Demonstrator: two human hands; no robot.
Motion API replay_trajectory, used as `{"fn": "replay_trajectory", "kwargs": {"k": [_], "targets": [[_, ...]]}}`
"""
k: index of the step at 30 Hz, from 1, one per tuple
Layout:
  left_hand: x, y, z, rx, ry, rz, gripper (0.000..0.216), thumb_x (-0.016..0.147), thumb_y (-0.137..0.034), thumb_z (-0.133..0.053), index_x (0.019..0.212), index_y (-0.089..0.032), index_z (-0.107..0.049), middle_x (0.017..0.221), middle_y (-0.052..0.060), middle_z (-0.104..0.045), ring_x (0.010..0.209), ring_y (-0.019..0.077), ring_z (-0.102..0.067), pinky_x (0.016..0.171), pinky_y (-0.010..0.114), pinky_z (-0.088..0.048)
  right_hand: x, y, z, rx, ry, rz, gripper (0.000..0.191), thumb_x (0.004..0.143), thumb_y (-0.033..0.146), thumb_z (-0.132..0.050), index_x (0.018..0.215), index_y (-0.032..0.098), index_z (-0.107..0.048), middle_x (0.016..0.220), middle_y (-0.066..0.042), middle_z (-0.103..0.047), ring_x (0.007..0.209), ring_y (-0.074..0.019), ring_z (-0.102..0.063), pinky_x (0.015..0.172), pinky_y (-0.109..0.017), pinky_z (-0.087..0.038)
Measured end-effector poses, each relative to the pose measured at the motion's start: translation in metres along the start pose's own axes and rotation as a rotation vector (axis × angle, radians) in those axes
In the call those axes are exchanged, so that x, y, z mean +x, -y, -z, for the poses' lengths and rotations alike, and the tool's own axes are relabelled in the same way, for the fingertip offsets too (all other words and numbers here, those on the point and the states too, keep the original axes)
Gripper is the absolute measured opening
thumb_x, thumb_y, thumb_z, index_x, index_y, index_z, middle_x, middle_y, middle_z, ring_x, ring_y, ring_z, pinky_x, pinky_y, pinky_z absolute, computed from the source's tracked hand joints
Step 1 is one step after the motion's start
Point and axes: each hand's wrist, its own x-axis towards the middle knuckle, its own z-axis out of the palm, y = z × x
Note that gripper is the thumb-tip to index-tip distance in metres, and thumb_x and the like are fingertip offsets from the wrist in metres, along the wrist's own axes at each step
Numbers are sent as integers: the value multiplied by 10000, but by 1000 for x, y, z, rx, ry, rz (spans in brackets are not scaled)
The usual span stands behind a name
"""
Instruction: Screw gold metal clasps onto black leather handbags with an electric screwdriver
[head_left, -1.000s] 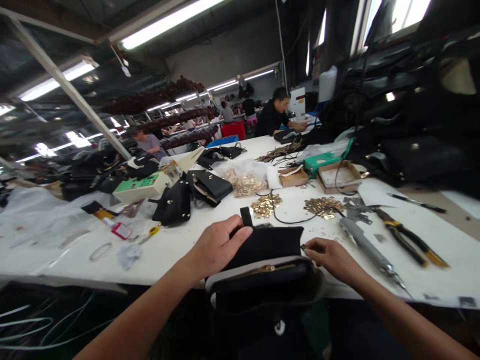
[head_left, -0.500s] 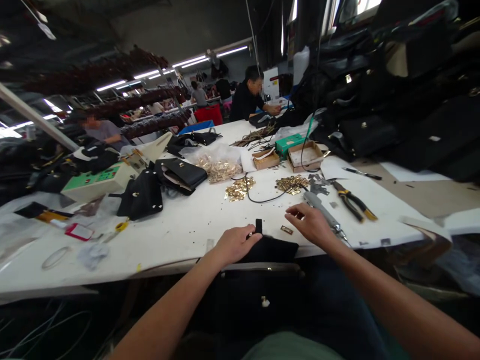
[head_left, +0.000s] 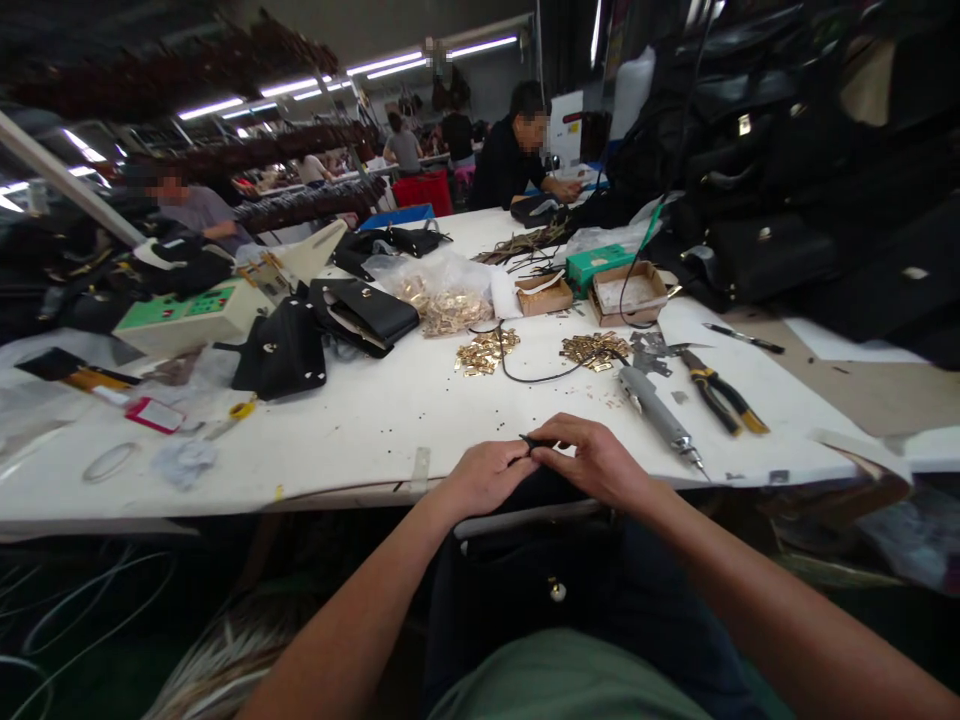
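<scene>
A black handbag (head_left: 540, 575) with a grey rim and a small round metal stud hangs over the near edge of the white table (head_left: 360, 420), partly in my lap. My left hand (head_left: 487, 475) and my right hand (head_left: 596, 460) meet at the top of the bag. Both pinch its narrow black strap tab (head_left: 536, 441) between closed fingers. Whatever small part my right fingers may hold is hidden.
Right of my hands lie a grey power screwdriver (head_left: 656, 410) and yellow-handled pliers (head_left: 724, 390). Piles of gold fittings (head_left: 592, 350), a bag of fittings (head_left: 446, 300), cardboard boxes (head_left: 626, 290), black purses (head_left: 281, 355) and a green-topped device (head_left: 187, 310) sit beyond. Other people work at the far end.
My right hand came back from the table beside the screwdriver and joined the left hand on the strap tab. The bag slid lower off the table edge, and my view tilted down.
</scene>
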Motion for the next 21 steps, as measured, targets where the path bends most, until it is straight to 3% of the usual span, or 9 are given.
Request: {"fn": "replay_trajectory", "kwargs": {"k": [6, 10, 13, 17, 21], "targets": [[9, -4, 1, 146, 125, -124, 304, 1003, -437, -481, 897, -257, -701, 825, -17, -720, 738, 172, -631, 662, 270, -399, -6, 5, 15, 194, 115, -278, 262, 954, 380, -603, 882, 188, -767, 813, -27, -732, 761, -174, -660, 724, -284, -512], [12, 1, 1, 122, 94, -122, 343, 1012, -465, -462, 872, -249, -688, 807, -27, -686, 762, 161, -625, 673, 263, -409, -14, 0, 9, 164, 50, -189, 187, 923, 332, -662, 1045, 226, -757, 1021, -47, -743, 954, -205, -670, 874, -326, -511], [14, 5, 2, 145, 48, -185, 301, 1020, -426, -463, 945, -246, -692, 959, -8, -674, 885, 170, -630, 773, 280, -442, -17, -5, 2, 157, -21, -174, 209, 909, 310, -683, 1097, 236, -738, 1001, -46, -732, 924, -201, -667, 843, -331, -524], [12, 0, 7, 195, 54, -182, 285, 1018, -396, -476, 914, -232, -684, 955, 8, -611, 866, 167, -603, 750, 294, -451, -13, -3, 0, 116, 9, -89, 236, 914, 258, -667, 1141, 258, -731, 1046, -52, -730, 966, -208, -667, 883, -347, -527], [9, -8, 11, 238, 86, -178, 300, 1019, -372, -480, 846, -220, -672, 894, 4, -573, 828, 160, -585, 688, 290, -431, -6, 6, 10, 90, 96, -102, 167, 899, 218, -661, 1044, 242, -741, 995, -36, -732, 924, -198, -665, 867, -338, -521]]}}
